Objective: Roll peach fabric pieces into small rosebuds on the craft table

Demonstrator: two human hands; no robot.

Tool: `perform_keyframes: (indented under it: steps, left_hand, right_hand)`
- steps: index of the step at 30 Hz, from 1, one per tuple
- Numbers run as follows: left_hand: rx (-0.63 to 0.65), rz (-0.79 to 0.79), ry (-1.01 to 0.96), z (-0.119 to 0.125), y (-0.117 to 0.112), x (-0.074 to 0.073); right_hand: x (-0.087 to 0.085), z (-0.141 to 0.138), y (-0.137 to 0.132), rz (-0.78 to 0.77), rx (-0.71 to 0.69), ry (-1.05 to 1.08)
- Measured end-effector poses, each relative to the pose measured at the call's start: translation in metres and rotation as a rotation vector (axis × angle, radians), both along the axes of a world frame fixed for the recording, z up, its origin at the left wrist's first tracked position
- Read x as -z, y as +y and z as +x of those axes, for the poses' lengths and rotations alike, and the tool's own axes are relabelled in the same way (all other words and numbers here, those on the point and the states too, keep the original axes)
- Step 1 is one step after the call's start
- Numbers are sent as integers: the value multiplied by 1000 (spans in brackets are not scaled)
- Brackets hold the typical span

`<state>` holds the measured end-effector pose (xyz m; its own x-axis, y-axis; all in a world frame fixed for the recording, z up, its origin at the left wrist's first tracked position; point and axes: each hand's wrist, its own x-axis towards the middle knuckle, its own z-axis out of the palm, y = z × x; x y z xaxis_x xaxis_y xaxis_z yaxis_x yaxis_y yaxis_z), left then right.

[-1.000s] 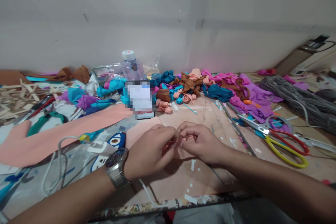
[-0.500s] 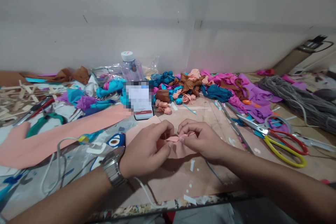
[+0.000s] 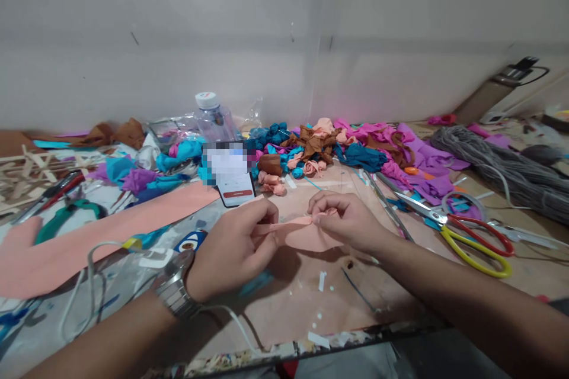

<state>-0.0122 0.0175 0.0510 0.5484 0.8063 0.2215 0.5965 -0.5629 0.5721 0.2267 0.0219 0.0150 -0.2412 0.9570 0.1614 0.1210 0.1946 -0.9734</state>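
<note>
I could make out a wristwatch (image 3: 175,295) fastened behind the left hand (image 3: 233,249): silvery metal, its bracelet built of broad, flat links, its dial slanted too steeply for me to read. The right hand (image 3: 344,219) was bare, and both forearms (image 3: 444,281) were uncovered as far as my remote camera reached.

1. No text, brand, label or number can be read.
2. Phone (image 3: 240,185), towards the worktop's (image 3: 302,315) far edge: the screen is largely pixelated, and anything on its red bar (image 3: 237,193) is too small to read.
3. Bottle cap (image 3: 207,102), by the far edge: a small coloured mark, illegible.
4. Wristwatch (image 3: 175,290): dial blurred.
</note>
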Motion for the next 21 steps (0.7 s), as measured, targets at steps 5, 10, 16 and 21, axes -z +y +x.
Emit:
perform_keyframes:
  steps: [5,10,16,21]
  left_hand:
    - [-88,83,40,-5,4,1]
    - [-145,143,64,-5,7,-1]
    - [-219,207,123,-6,9,-7]
    - [-219,221,277,-16,10,-20]
  right_hand:
    - [0,3,3,-10,32,-2]
    - [2,5,7,-36,39,14]
    - [4,6,10,-150,54,78]
    - [4,8,15,-211,36,180]
